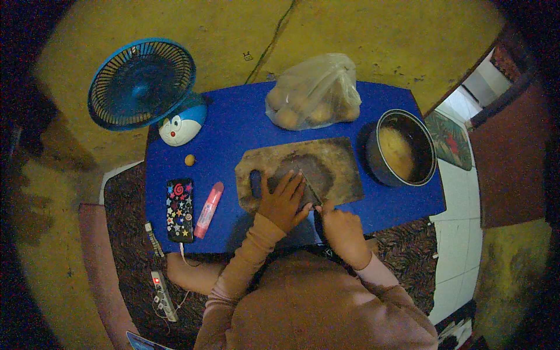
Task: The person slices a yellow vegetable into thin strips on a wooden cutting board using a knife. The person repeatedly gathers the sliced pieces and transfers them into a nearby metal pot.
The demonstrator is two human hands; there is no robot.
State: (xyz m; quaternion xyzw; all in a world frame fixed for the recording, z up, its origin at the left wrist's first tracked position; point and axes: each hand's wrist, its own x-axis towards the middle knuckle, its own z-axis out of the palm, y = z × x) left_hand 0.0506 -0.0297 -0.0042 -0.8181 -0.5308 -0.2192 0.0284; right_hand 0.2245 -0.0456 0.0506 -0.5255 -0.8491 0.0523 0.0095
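A worn wooden cutting board (345, 175) with a handle slot lies on the blue tabletop, a dark damp-looking patch at its middle. My left hand (284, 194) rests palm down over that patch with its fingers apart; nothing shows in it, though what is under the palm is hidden. My right hand (343, 232) grips a kitchen knife (311, 187) by its dark handle. The blade slants up and left across the board, close beside my left fingertips and thumb. To the right stands a dark metal pot (383, 168) with pale yellowish contents.
Behind the board sits a clear plastic bag (313, 94) of round tan items. A blue fan (142, 85) with a cartoon-face base stands at the back left. Near it are a small round yellowish thing (189, 160), a star-patterned phone case (180, 210), a pink tube (208, 210) and a power strip (164, 296).
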